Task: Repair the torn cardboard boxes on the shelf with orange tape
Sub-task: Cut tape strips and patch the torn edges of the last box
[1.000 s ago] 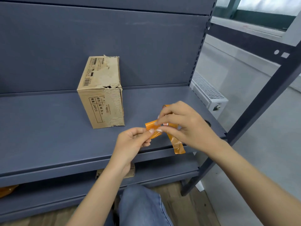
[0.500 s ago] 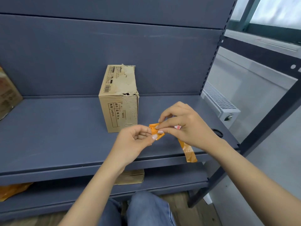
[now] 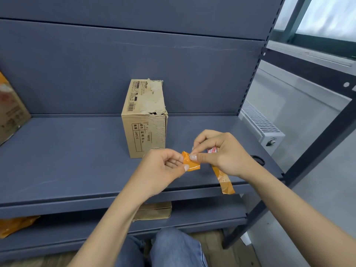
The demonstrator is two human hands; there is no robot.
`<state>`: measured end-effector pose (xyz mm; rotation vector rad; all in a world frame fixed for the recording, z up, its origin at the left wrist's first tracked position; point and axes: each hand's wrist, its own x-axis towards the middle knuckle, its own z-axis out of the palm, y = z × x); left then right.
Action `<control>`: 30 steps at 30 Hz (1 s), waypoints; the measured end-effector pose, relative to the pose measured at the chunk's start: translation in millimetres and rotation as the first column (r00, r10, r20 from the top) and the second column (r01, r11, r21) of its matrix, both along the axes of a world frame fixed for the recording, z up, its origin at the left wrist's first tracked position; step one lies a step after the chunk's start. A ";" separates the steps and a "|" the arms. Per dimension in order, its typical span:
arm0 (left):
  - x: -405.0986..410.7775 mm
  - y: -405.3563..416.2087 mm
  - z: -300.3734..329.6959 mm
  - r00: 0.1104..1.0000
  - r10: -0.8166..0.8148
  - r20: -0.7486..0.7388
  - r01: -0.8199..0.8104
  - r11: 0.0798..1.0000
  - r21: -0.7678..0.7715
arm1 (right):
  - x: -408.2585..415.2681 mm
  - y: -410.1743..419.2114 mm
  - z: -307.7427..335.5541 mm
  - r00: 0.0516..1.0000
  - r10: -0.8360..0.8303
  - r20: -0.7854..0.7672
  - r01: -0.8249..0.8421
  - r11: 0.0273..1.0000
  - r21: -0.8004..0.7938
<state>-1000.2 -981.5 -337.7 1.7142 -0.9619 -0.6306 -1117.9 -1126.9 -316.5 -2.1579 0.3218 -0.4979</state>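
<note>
- We hold a strip of orange tape (image 3: 190, 165) in both hands, in front of the middle shelf (image 3: 77, 160), a little below chest level.
- Our left hand (image 3: 163, 168) pinches the crumpled near end of the strip between thumb and curled fingers; our right hand (image 3: 221, 153) pinches it just beside, fingertips closed on the tape.
- A loose tail of tape hangs down from under the right hand, past the shelf's front edge. We judge the two hands are working the strip apart because it has stuck to itself.
- A small red-and-white piece shows inside the right hand; we cannot tell what it is.
- The torn cardboard box (image 3: 145, 118) stands upright on the shelf just behind our hands, its top front edge ripped and corrugation showing. No tape is on it yet.
- Another cardboard box (image 3: 11, 112) leans at the far left of the shelf, well apart.
- A flattened piece of cardboard (image 3: 156, 211) lies on the lower shelf.
</note>
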 end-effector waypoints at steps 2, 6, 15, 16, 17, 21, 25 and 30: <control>0.0 1.6 3.5 1.000 -0.010 0.010 0.010 1.000 0.015 | -0.7 2.8 2.1 1.000 -0.012 0.001 0.012 1.000 0.020; -0.8 3.6 12.0 0.999 -0.033 0.015 0.033 0.999 0.023 | -2.6 4.6 7.6 1.000 -0.021 0.002 0.021 0.992 0.125; 0.4 10.2 27.4 0.989 -0.135 0.065 0.131 0.989 0.068 | -9.2 12.4 18.9 1.000 -0.013 0.000 0.012 0.945 0.328; 1.0 10.3 28.3 0.986 -0.151 0.065 0.146 0.986 0.077 | -9.5 12.8 18.8 1.000 -0.017 -0.002 0.016 0.942 0.334; 1.3 10.4 28.7 0.985 -0.160 0.064 0.155 0.984 0.085 | -9.7 12.9 18.2 1.000 -0.026 0.000 0.024 0.942 0.334; 1.2 11.0 29.1 0.984 -0.169 0.057 0.164 0.982 0.092 | -8.5 11.4 14.5 0.998 -0.066 0.000 0.063 0.958 0.280; 3.1 10.4 33.8 0.978 -0.202 0.050 0.192 0.970 0.146 | -7.3 11.3 13.6 0.997 -0.078 -0.021 0.080 0.958 0.274; 3.9 15.3 37.2 0.977 -0.210 0.023 0.203 0.964 0.173 | -3.3 16.5 8.2 0.992 -0.124 -0.018 0.124 0.966 0.227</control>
